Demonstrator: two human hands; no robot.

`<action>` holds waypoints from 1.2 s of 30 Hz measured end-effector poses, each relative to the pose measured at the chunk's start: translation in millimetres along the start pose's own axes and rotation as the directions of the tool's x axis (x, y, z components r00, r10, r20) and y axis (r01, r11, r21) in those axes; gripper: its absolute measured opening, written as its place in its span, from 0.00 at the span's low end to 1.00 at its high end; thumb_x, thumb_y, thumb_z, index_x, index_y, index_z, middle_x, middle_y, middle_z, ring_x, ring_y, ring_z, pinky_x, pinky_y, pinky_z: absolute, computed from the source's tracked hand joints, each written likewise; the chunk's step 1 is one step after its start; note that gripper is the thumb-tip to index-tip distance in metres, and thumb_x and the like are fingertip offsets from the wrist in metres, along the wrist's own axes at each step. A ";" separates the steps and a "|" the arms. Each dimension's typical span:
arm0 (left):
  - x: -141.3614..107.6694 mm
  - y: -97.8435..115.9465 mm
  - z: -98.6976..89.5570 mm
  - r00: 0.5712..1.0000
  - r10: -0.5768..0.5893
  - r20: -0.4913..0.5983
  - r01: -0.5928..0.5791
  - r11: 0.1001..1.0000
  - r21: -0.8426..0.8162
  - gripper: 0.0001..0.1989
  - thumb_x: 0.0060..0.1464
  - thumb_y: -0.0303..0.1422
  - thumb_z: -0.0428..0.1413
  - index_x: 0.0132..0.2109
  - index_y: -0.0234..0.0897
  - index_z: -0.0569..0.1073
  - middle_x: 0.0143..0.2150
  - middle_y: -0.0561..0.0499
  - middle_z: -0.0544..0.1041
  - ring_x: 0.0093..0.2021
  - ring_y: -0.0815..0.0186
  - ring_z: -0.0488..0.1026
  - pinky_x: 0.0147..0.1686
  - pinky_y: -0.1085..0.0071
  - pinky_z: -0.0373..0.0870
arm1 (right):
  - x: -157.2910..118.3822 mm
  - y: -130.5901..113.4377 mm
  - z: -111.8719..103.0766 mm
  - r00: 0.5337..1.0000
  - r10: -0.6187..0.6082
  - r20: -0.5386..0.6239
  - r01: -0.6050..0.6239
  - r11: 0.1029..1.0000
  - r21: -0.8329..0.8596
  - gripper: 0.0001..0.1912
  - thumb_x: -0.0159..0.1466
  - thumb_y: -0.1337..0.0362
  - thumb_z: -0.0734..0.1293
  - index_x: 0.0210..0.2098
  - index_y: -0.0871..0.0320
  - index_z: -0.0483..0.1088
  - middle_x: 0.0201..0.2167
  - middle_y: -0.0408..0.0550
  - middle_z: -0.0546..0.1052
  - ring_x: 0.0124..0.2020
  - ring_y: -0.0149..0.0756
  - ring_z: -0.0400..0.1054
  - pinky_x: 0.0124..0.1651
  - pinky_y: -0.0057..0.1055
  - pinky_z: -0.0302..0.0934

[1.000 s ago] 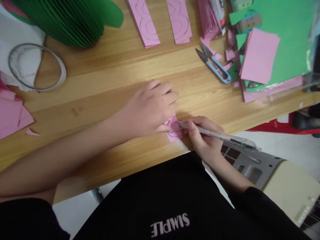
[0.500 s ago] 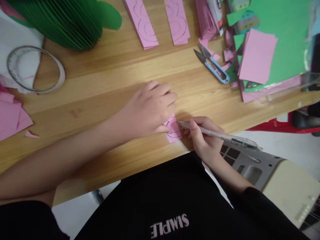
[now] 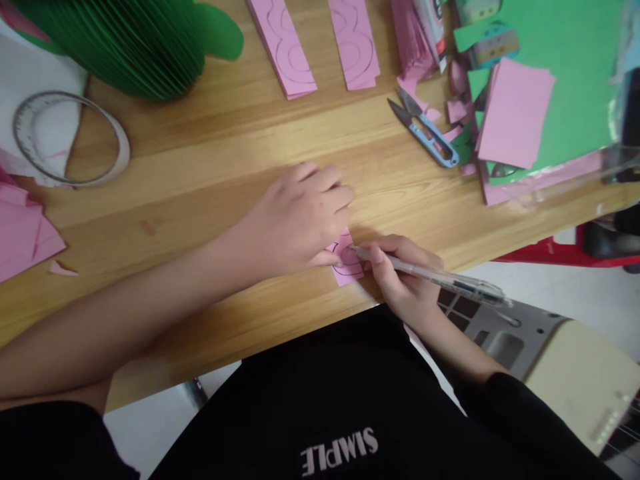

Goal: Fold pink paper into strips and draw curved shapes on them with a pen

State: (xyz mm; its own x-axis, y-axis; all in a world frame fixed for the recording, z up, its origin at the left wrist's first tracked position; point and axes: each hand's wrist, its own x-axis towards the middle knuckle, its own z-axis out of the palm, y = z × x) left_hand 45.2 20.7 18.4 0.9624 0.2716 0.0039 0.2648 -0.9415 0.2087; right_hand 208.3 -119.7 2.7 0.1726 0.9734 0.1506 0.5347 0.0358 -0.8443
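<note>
My left hand [image 3: 313,217], fingers curled, holds a small pink paper strip [image 3: 350,272] down on the wooden table near its front edge. Curved dark lines are drawn on the part of the strip that shows; the rest lies hidden under the hand. Between the thumb and fingers of my right hand [image 3: 407,273] is a clear pen [image 3: 440,277], its tip at the drawn curve on the strip. Two more pink strips with similar outlines, one on the left [image 3: 290,57] and one on the right [image 3: 355,50], lie farther back.
Blue thread snips [image 3: 430,137] lie right of centre, beside pink scraps. Pink cards [image 3: 517,113] rest on green sheets [image 3: 575,80] at right. On the left are a ring of tape [image 3: 123,150], a pleated green paper piece [image 3: 135,47] and pink paper [image 3: 25,233].
My right hand and the pen have shifted slightly left, bringing the tip farther onto the pink strip. My left hand stays in place.
</note>
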 end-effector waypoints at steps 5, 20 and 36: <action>0.6 0.4 -0.6 1.000 0.010 -0.010 -0.010 1.000 0.013 0.20 0.62 0.49 0.50 0.37 0.36 0.74 0.42 0.45 0.76 0.48 0.51 0.69 0.46 0.56 0.65 | 3.1 -4.6 -1.7 0.997 -0.022 0.069 0.023 1.000 -0.016 0.07 0.67 0.64 0.66 0.37 0.57 0.76 0.33 0.45 0.83 0.32 0.31 0.77 0.34 0.29 0.70; -0.5 0.1 1.2 0.999 0.001 -0.051 -0.001 1.000 0.007 0.21 0.64 0.47 0.46 0.38 0.36 0.74 0.41 0.46 0.76 0.48 0.52 0.70 0.46 0.56 0.65 | 3.1 -5.0 -7.7 0.993 -0.052 0.110 0.060 0.996 -0.066 0.12 0.67 0.63 0.64 0.29 0.57 0.75 0.24 0.44 0.79 0.24 0.30 0.72 0.25 0.28 0.64; 0.2 -0.8 0.6 0.999 -0.005 -0.032 0.003 0.997 -0.072 0.20 0.63 0.46 0.46 0.40 0.36 0.75 0.42 0.44 0.76 0.49 0.50 0.68 0.48 0.54 0.64 | 1.7 -5.0 -5.9 0.994 0.008 0.111 -0.010 1.000 0.016 0.08 0.66 0.63 0.66 0.35 0.57 0.78 0.31 0.45 0.83 0.29 0.32 0.76 0.31 0.29 0.69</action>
State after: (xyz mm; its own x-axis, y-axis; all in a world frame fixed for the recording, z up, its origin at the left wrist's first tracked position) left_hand 45.2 21.4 17.7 0.9586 0.2829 0.0339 0.2628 -0.9238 0.2785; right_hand 210.7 -119.6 10.3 0.0841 0.9928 0.0858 0.5194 0.0298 -0.8540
